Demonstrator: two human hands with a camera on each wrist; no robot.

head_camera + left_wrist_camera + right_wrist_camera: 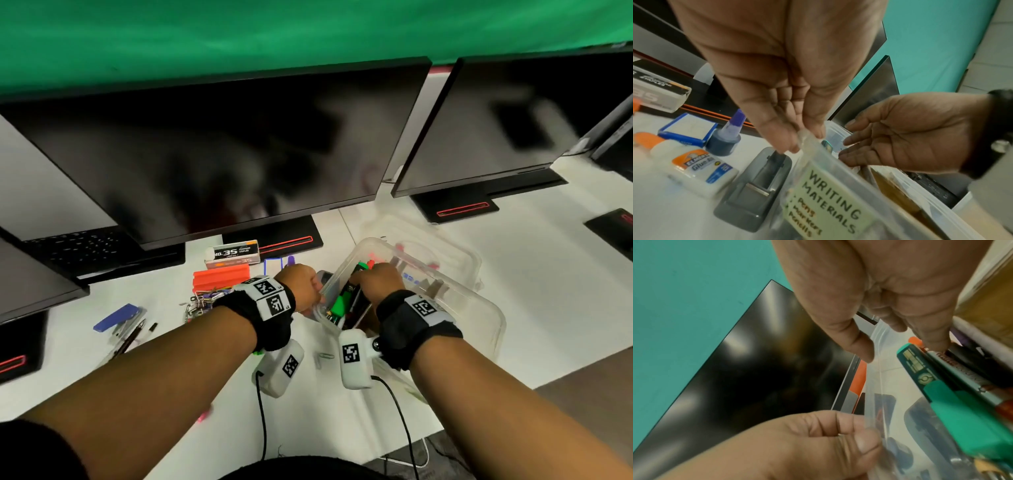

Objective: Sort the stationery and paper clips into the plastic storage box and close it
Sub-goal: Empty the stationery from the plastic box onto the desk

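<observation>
The clear storage box (476, 301) sits near the surface's (513, 274) front edge, lid off, holding a green marker (342, 301) and pens; left hand (301, 287) pinches its rim; right hand (376, 281) reaches inside, fingers relaxed.

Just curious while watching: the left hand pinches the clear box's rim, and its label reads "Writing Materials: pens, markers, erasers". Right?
Nearly. The left hand does pinch the rim of the clear box, but the label ends in "pencils", not erasers, as the left wrist view shows.
</observation>
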